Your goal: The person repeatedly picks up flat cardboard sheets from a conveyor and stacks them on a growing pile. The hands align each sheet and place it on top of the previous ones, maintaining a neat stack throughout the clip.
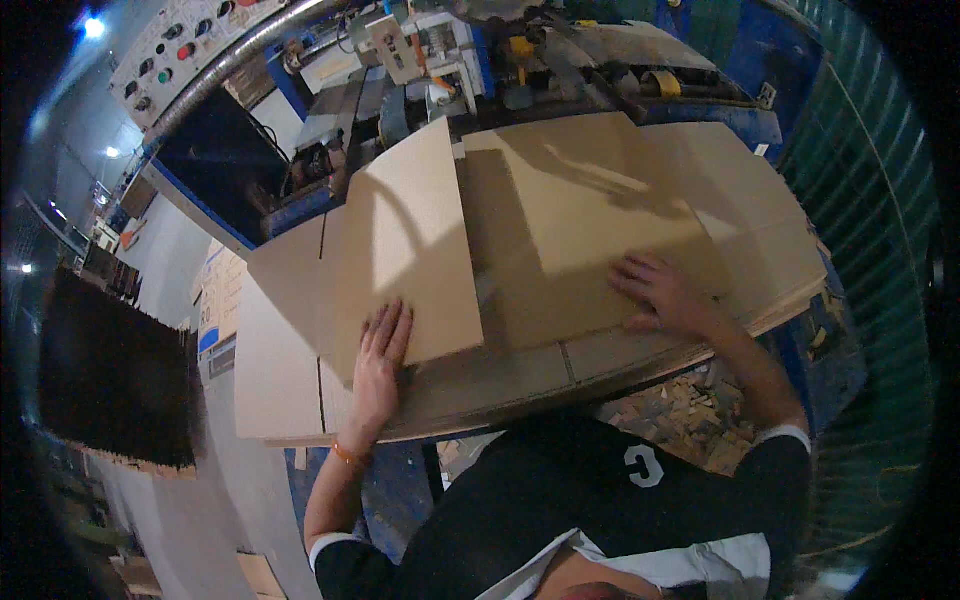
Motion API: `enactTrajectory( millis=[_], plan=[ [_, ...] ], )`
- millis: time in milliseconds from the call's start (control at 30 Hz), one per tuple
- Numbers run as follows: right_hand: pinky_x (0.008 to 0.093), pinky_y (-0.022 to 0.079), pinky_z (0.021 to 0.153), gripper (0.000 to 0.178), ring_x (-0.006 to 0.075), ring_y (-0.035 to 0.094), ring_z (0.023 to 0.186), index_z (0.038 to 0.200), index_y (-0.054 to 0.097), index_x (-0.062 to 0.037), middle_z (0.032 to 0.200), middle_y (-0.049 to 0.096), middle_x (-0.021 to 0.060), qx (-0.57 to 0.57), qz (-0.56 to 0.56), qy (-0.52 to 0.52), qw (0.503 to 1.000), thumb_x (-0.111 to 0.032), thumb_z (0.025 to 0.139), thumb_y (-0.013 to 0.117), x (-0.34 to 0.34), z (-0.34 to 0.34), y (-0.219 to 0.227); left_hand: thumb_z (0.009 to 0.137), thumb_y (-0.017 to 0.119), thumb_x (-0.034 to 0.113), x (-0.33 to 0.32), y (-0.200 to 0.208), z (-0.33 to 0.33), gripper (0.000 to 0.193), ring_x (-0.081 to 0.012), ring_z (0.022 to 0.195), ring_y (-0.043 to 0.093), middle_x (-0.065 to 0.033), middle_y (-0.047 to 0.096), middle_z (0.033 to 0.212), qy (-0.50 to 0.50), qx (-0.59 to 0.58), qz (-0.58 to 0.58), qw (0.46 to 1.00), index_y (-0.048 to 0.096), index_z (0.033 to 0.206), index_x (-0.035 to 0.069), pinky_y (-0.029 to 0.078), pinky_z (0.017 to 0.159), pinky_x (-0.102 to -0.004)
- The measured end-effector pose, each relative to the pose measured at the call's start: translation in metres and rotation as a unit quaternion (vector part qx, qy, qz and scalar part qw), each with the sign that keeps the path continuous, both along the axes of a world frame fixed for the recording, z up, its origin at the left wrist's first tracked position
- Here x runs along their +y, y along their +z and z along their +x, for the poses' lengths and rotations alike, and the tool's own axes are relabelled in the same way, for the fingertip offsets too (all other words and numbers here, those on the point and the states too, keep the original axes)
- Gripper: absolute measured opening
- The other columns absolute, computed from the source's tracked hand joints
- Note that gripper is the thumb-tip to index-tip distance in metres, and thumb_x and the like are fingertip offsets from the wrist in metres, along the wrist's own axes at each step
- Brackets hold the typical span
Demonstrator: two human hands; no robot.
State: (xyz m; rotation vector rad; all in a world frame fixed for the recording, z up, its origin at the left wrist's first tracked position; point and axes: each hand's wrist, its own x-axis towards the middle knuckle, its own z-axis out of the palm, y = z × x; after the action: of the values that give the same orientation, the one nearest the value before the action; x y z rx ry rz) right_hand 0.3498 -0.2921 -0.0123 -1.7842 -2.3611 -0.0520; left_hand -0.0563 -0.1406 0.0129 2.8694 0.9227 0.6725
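Observation:
A wide cardboard blank [560, 360] with cut slots lies on top of a stack in front of me. Over its left half sits a raised brown cardboard panel [420, 250], its right edge standing clear of the sheet beneath. My left hand [378, 365] rests on this panel's lower left part, fingers stretched out and close together, thumb hidden. Right of it, another cardboard panel [600, 220] lies flatter, partly in shadow. On its right portion lies my right hand [660, 295], palm down with fingers stretched. Neither hand appears to grip anything.
A machine [430, 60] with rollers and blue frame stands beyond the stack. A control panel [185, 55] with knobs is at upper left. Cardboard scraps [690, 415] lie below the stack's near edge. A green corrugated wall [880, 280] bounds the right; a dark stack [115, 370] stands left.

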Motion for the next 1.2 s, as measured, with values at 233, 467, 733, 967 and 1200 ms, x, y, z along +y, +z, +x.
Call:
enactTrajectory(
  millis=[233,467,733,967,1200],
  plan=[
    [0.0444,0.028,0.103,0.077,0.0290,0.033,0.127,0.131,0.042,-0.0108,0.139,0.036,0.0076,-0.024,-0.013,-0.044,0.999,-0.061,0.075,0.052,0.105,0.039,0.011,0.082,0.052,0.007,0.107,-0.022,0.043,0.056,-0.0311,0.126,0.034,-0.0143,0.037,0.136,0.006,-0.043,0.053,0.998,0.036,0.134,0.006,0.029,0.105,-0.0407],
    [0.0459,0.027,0.104,0.055,0.0266,0.027,0.131,0.133,0.041,-0.0195,0.144,0.027,0.0052,-0.001,0.044,-0.185,0.982,-0.047,0.085,0.048,0.162,0.043,0.008,0.078,0.064,0.014,0.186,-0.022,0.096,0.069,-0.0370,0.126,0.032,-0.0218,0.035,0.135,0.085,-0.067,0.034,0.994,0.029,0.137,0.004,0.027,0.104,-0.0439],
    [0.0410,0.027,0.105,0.064,0.0372,0.028,0.129,0.133,0.038,-0.0073,0.138,0.034,0.0195,0.136,0.109,-0.425,0.888,-0.044,0.083,0.055,-0.014,0.060,0.011,0.080,0.066,0.012,0.069,0.014,-0.047,0.060,-0.0315,0.117,0.044,-0.0218,0.043,0.130,0.208,-0.127,0.056,0.968,0.037,0.131,-0.003,0.032,0.101,-0.0377],
    [0.0524,0.029,0.100,0.068,0.0405,0.034,0.124,0.126,0.044,0.0006,0.129,0.044,0.0233,-0.075,0.159,-0.668,0.723,-0.050,0.082,0.051,-0.110,0.069,-0.035,0.082,0.063,0.013,0.024,-0.059,-0.170,0.053,-0.0315,0.113,0.046,-0.0226,0.045,0.127,0.521,-0.146,0.002,0.841,0.040,0.126,-0.004,0.034,0.099,-0.0379],
    [0.0396,0.030,0.102,0.055,0.0322,0.036,0.124,0.133,0.033,-0.0023,0.131,0.040,0.0201,0.146,0.323,-0.642,0.680,-0.025,0.087,0.053,-0.094,0.075,-0.033,0.083,0.061,0.014,0.033,-0.066,-0.221,0.047,-0.0315,0.109,0.049,-0.0233,0.047,0.124,0.512,-0.182,-0.018,0.840,0.043,0.122,-0.006,0.037,0.097,-0.0380]
  ],
)
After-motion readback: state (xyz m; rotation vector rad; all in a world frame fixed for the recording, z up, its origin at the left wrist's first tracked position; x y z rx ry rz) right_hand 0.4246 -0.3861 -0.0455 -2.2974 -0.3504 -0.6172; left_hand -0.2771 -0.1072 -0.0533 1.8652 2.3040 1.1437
